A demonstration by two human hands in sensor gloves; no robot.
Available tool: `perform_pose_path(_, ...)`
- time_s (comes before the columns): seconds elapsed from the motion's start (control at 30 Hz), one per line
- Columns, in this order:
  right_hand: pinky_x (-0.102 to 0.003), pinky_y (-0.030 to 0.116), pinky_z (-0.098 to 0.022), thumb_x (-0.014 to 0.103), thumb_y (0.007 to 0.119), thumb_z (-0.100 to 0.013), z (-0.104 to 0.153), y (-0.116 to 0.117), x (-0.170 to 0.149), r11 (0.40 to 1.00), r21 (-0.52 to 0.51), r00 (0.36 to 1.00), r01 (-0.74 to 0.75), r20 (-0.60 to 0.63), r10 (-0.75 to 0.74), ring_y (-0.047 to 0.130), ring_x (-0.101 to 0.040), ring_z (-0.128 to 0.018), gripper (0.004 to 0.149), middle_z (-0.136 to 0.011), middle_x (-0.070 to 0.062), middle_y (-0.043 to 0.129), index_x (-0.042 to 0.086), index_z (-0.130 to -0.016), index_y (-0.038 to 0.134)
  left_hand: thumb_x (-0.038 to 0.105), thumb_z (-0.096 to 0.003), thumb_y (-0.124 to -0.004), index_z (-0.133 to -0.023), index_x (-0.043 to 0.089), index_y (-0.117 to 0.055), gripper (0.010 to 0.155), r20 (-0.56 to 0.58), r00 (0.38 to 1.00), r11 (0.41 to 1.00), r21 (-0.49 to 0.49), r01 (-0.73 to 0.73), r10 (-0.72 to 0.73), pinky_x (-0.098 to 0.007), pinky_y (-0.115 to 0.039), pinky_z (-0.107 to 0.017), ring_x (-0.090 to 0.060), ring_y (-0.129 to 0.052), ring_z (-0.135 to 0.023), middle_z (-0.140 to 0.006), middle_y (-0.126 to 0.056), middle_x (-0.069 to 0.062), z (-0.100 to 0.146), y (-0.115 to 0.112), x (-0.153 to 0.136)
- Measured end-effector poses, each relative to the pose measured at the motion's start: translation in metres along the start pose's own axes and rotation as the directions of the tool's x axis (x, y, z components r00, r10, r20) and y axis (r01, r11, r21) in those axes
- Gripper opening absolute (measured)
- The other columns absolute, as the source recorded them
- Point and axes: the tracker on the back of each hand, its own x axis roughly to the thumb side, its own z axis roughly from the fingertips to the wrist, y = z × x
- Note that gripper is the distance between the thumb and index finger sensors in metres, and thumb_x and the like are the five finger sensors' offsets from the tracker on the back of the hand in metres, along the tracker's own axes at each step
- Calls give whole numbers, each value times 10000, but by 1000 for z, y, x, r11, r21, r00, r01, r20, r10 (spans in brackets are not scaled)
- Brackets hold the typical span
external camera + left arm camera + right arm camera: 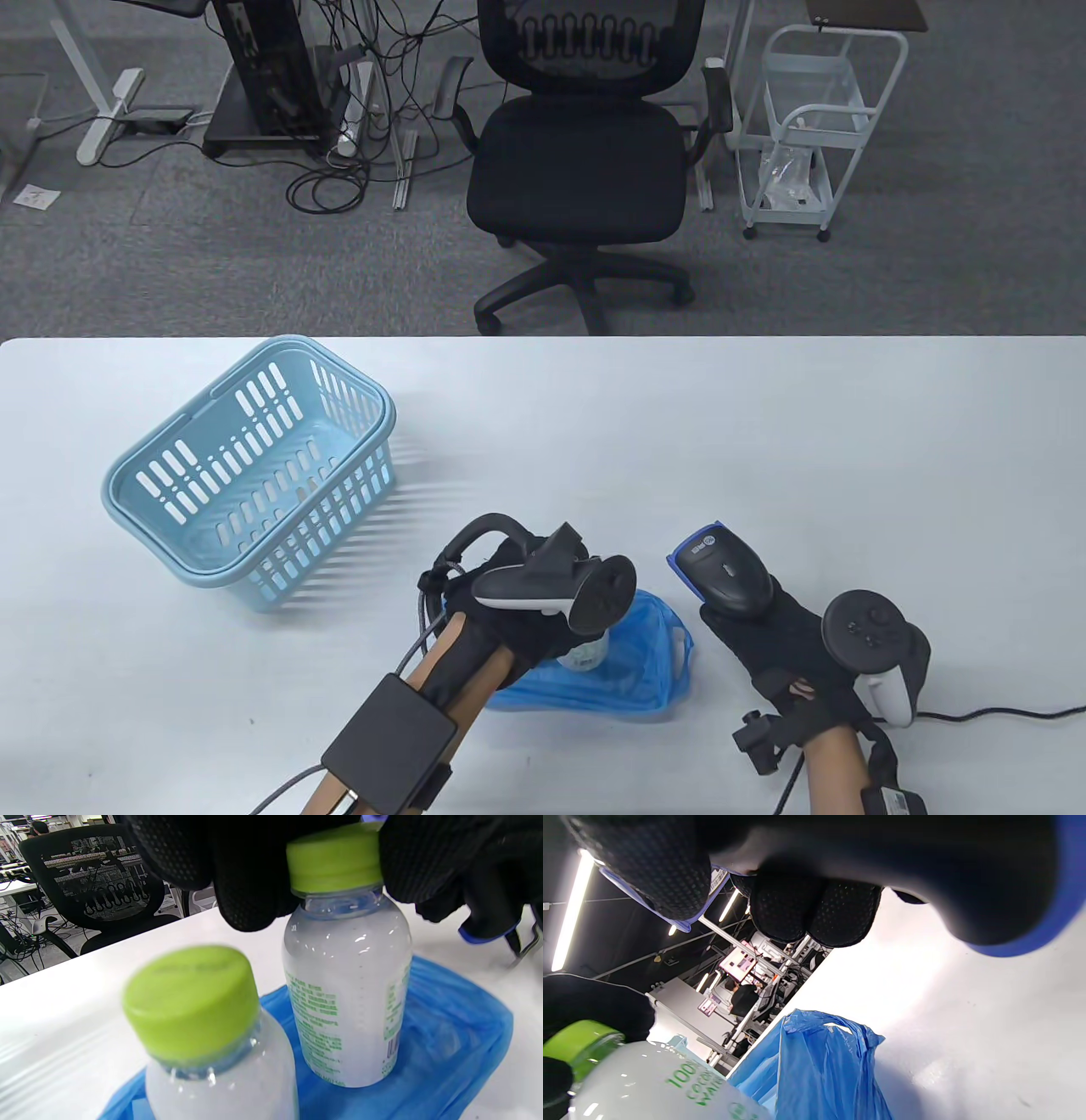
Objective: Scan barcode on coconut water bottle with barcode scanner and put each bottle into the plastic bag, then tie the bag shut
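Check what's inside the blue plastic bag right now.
Two coconut water bottles with green caps stand in the blue plastic bag: one free, one gripped at the cap by the left hand. The bag's bottom is covered, so anything further cannot be seen.

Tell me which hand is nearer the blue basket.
Left. The left hand is beside the blue basket, gripping a bottle cap; the right hand is farther off, holding the scanner.

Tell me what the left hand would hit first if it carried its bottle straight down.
Probably the blue plastic bag spread on the table: the left hand pinches the bottle by its cap just above it, though depth is unclear.
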Motion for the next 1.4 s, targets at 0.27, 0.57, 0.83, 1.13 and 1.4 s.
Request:
perform_pose_path(0.27, -551, 761, -646, 486, 831, -552, 0, 1, 1, 1000, 5, 1000, -7, -6, 7, 972, -223, -741, 479, -780, 59, 911, 225, -940, 725, 548, -615, -819, -1186, 242, -604, 683, -17, 998, 998, 25, 60, -60, -576, -704, -746, -232, -908, -904, -1120, -782, 3, -16, -16, 12)
perform_pose_path(0.57, -552, 760, -646, 488, 829, -553, 0, 2, 2, 1000, 10, 1000, -25, -1, 25, 970, -225, -746, 487, -787, 57, 908, 224, -947, 713, 622, -641, -656, -1262, 226, -396, 781, -83, 992, 965, 252, -74, 98, -674, -504, -815, -352, -618, -1171, -1299, -489, -45, 19, -19, -4)
perform_pose_path(0.83, -555, 756, -648, 486, 826, -554, 0, 4, 2, 999, 14, 999, -44, -6, 44, 964, -232, -758, 494, -801, 50, 902, 217, -952, 711, 578, -677, -608, -1279, 226, -349, 744, -273, 932, 918, 375, -125, 238, -689, -397, -824, -406, -385, -1239, -1345, -335, -74, 89, -43, -56)
perform_pose_path(1.13, -554, 760, -643, 486, 822, -555, 0, 10, 2, 996, 8, 996, -85, -24, 85, 964, -234, -757, 528, -806, 45, 895, 200, -973, 674, 590, -683, -588, -1284, 233, -217, 792, -412, 856, 931, 311, -189, 312, -672, -287, -824, -394, -176, -1235, -1347, -151, -68, 113, -117, -85)
perform_pose_path(1.4, -559, 768, -638, 483, 827, -553, -10, 3, 14, 987, -46, 986, -155, -64, 152, 978, -243, -754, 523, -807, 38, 904, 189, -964, 692, 636, -673, -545, -1277, 238, -131, 833, -455, 849, 949, 277, -150, 267, -670, -246, -819, -395, -77, -1220, -1335, -55, -74, 121, -128, -84)
